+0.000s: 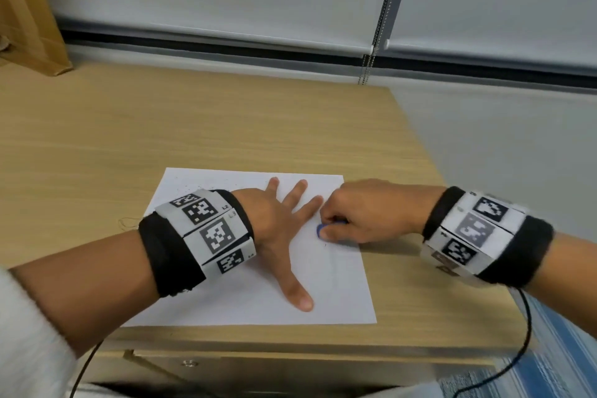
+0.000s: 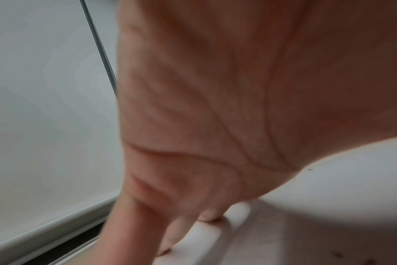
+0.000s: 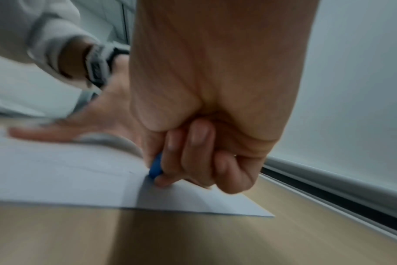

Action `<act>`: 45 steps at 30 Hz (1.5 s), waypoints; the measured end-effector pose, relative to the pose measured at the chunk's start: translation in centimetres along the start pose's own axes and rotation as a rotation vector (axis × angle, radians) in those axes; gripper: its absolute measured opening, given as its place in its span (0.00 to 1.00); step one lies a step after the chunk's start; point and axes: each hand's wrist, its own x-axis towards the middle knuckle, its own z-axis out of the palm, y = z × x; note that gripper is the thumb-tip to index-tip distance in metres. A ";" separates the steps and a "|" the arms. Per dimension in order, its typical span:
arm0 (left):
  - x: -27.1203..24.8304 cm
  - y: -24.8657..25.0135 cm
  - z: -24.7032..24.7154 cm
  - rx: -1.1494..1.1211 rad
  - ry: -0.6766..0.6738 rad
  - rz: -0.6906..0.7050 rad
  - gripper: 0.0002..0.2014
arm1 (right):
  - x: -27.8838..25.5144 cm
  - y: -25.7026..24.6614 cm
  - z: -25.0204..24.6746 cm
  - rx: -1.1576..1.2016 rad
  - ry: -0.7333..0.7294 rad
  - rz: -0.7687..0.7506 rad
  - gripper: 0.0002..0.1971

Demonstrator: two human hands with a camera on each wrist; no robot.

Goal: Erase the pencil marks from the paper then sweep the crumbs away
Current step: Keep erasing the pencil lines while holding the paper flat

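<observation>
The paper (image 1: pixel 336 281) is laid near the desk's (image 1: pixel 226 126) front right corner, long axis running from front edge to back, and is pinned by the left hand (image 1: pixel 284 226), spread flat with fingers fanned toward the far right. The blue eraser (image 1: pixel 319 231) is pinched low in the curled right hand (image 1: pixel 361 216), its tip pressed to the sheet just beside the left index finger, toward the right edge. Faint marks appear to lie just frontward of the eraser, so strokes are probably to be drawn toward the front edge; dark crumbs (image 1: pixel 193 187) are scattered along the paper's back edge.
</observation>
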 end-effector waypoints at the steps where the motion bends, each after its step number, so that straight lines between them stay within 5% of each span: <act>1: 0.0 0.1 0.0 0.010 -0.004 -0.004 0.75 | -0.9 -0.8 0.6 0.015 -0.032 -0.052 0.17; 4: -0.1 0.2 -0.1 0.012 -0.017 -0.020 0.74 | -2.4 -1.8 1.0 0.075 -0.119 -0.142 0.19; 8: -0.4 0.3 -0.3 0.004 -0.004 -0.020 0.74 | -0.7 0.3 0.0 0.035 0.003 -0.019 0.21; 13: -0.4 0.4 -0.1 0.008 -0.006 -0.023 0.74 | -3.0 -1.8 1.7 0.054 -0.083 -0.129 0.21; 18: -0.4 0.3 -0.3 -0.015 -0.020 -0.032 0.75 | -1.1 0.6 0.4 0.068 0.015 -0.029 0.20; 23: -0.5 0.4 -0.2 0.005 -0.008 -0.035 0.74 | -3.3 -1.9 1.9 0.090 -0.092 -0.139 0.20; 32: -0.7 0.5 -0.2 0.016 -0.008 -0.052 0.74 | -3.1 0.1 2.1 0.142 -0.050 -0.042 0.22; 39: -1.5 1.2 0.3 0.045 0.165 0.067 0.66 | -3.4 -0.5 2.0 0.112 -0.087 -0.024 0.21; 45: -1.3 1.8 0.7 0.045 0.160 0.065 0.70 | -2.3 -0.3 0.8 -0.016 -0.018 0.035 0.20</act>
